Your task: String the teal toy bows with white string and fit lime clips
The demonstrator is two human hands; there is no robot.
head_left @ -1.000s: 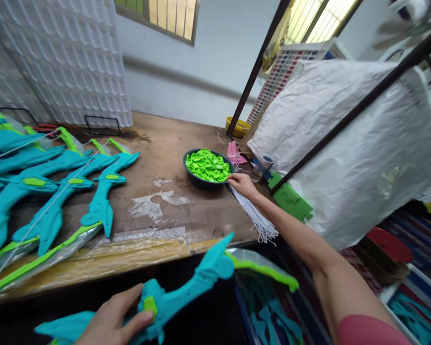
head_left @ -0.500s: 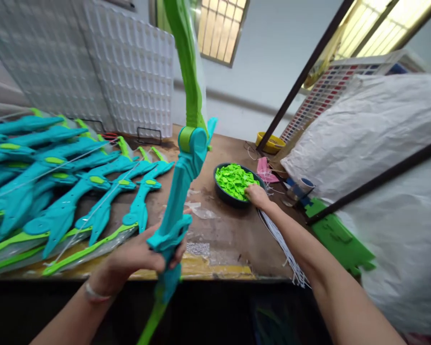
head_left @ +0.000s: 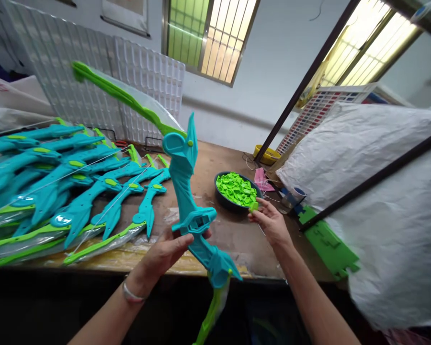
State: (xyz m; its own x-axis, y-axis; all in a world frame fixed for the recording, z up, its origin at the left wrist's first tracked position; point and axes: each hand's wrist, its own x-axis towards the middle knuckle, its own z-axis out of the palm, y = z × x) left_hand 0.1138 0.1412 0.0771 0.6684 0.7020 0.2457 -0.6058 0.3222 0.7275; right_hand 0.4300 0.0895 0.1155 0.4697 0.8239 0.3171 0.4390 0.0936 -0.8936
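Holding a turquoise-and-green bow (head_left: 184, 191) above the front of the bench (head_left: 247, 249) in the head view, leaning left at the top. Gripped midway by the left hand (head_left: 165, 253), curled closed with the thumb in front and the other fingers mostly lost behind. Cut off by the bottom edge at the lower green limb (head_left: 212, 311); slightly blurred at the upper tip. Pinching 1 small green piece (head_left: 253, 206) between thumb and fingertips of the nearly closed right hand (head_left: 271, 224), partly covered and too small to show its full shape. Just beside the dark bowl (head_left: 233, 207), filled with bright green bits (head_left: 235, 188) too jumbled to count. Crowded at left with more turquoise bows (head_left: 81, 211), overlapping and running past the left edge. Too dark beneath the bench to make out.
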